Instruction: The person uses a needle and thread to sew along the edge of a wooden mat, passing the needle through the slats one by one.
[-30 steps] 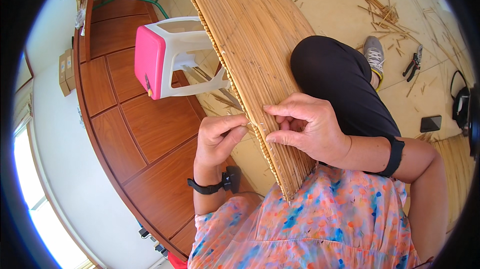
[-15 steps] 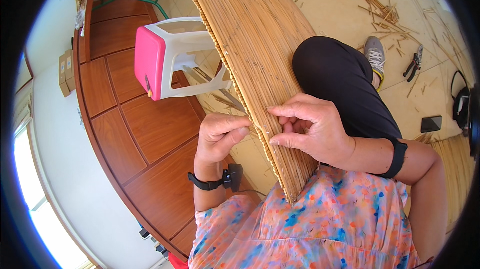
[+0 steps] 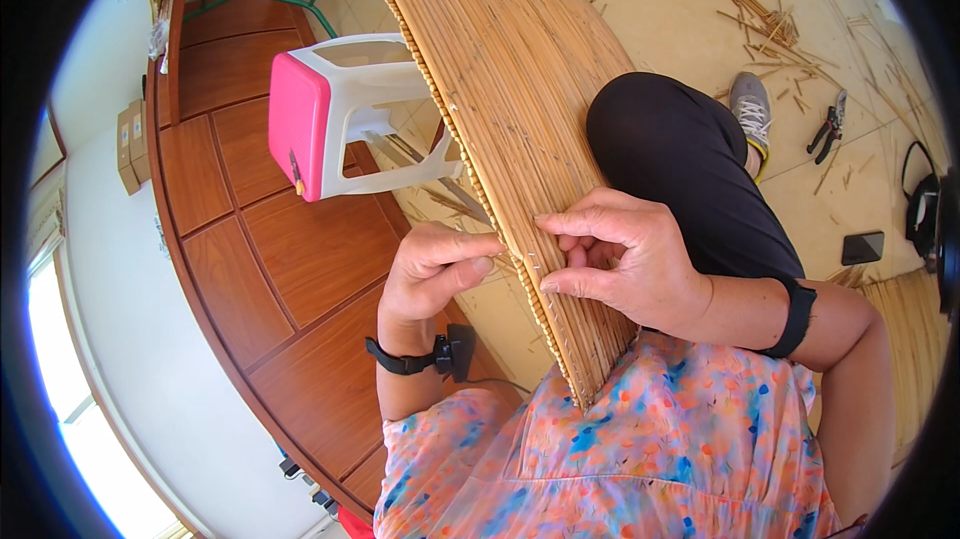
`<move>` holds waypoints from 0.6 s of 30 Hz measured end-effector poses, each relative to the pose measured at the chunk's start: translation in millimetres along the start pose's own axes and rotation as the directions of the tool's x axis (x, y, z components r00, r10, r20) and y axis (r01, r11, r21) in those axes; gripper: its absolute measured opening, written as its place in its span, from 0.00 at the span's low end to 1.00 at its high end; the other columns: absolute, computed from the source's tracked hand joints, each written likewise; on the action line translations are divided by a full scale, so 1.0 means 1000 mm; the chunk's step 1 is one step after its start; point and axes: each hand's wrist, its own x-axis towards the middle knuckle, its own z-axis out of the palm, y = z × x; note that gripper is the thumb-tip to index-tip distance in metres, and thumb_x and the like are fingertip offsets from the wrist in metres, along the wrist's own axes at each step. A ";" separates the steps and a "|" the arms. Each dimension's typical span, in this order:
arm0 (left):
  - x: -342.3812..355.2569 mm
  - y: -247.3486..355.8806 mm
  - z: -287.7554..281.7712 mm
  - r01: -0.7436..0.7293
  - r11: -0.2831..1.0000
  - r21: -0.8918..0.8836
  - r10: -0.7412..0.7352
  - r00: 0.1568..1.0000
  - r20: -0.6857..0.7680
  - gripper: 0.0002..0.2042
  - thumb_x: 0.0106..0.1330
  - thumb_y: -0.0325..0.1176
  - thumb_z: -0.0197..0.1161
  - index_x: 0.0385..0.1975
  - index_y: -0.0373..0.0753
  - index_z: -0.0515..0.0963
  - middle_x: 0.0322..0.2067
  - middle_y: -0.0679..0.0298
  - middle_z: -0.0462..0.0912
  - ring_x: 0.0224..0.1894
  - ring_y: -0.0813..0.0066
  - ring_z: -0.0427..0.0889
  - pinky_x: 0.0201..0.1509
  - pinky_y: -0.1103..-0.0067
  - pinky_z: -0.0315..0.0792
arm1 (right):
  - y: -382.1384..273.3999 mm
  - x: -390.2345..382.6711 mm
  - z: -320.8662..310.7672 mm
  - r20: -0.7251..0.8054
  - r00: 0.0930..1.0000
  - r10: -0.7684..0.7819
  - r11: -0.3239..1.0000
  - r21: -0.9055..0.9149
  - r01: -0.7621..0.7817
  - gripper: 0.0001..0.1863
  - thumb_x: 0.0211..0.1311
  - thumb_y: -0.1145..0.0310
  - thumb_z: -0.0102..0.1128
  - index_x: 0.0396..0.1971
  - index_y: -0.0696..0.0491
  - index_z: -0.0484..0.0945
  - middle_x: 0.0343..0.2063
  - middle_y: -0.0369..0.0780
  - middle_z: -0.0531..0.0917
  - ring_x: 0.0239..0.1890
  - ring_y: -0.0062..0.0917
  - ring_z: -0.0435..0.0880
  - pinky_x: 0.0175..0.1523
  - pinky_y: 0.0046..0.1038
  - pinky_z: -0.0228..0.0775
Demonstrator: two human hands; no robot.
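A stiff panel of tightly bound tan reeds (image 3: 520, 89) slants upright across my lap, its bound edge facing left and its lower tip against my patterned top. At that edge, my left hand (image 3: 432, 271) has thumb and forefinger brought close together in a pinch. Whatever lies between those fingertips is too small to make out. On the panel's broad face rests my right hand (image 3: 640, 251), thumb and forefinger apart with both tips touching the reeds, the other fingers curled behind. Short pale stitches show on the reeds near the right thumb.
A white stool with a pink top (image 3: 300, 124) stands left of the panel, a small tool (image 3: 296, 172) on it. Beyond is brown wooden furniture (image 3: 320, 299). On the tiled floor at right lie cut reeds (image 3: 775, 31), pruning shears (image 3: 827, 129) and a phone (image 3: 862, 248).
My left forearm and wrist have shifted a little to the left, the pinched fingertips staying by the panel's edge. The right hand and the panel have hardly moved.
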 end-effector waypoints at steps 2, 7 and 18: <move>0.001 0.001 0.000 0.036 0.999 -0.025 -0.036 0.999 0.017 0.12 0.61 0.22 0.61 0.45 0.32 0.82 0.17 0.66 0.77 0.17 0.82 0.71 0.22 0.83 0.61 | 0.000 0.000 -0.001 0.000 1.000 0.000 1.000 0.001 0.000 0.24 0.42 0.71 0.78 0.43 0.56 0.83 0.25 0.36 0.79 0.23 0.17 0.78 0.29 0.19 0.73; 0.002 -0.001 -0.002 0.026 0.998 -0.052 -0.024 0.999 0.047 0.13 0.61 0.22 0.60 0.46 0.32 0.81 0.15 0.67 0.74 0.15 0.83 0.68 0.21 0.83 0.59 | -0.002 0.000 0.000 0.003 1.000 0.026 0.999 0.020 -0.027 0.23 0.43 0.72 0.77 0.43 0.56 0.82 0.25 0.37 0.79 0.24 0.18 0.77 0.30 0.19 0.73; -0.001 -0.008 -0.006 0.097 0.984 -0.152 -0.087 0.994 0.072 0.13 0.62 0.24 0.61 0.47 0.30 0.81 0.14 0.71 0.72 0.15 0.85 0.63 0.19 0.83 0.55 | -0.003 0.001 0.000 -0.020 1.000 -0.013 1.000 -0.023 0.012 0.20 0.45 0.72 0.76 0.41 0.57 0.83 0.24 0.38 0.79 0.24 0.19 0.78 0.29 0.20 0.72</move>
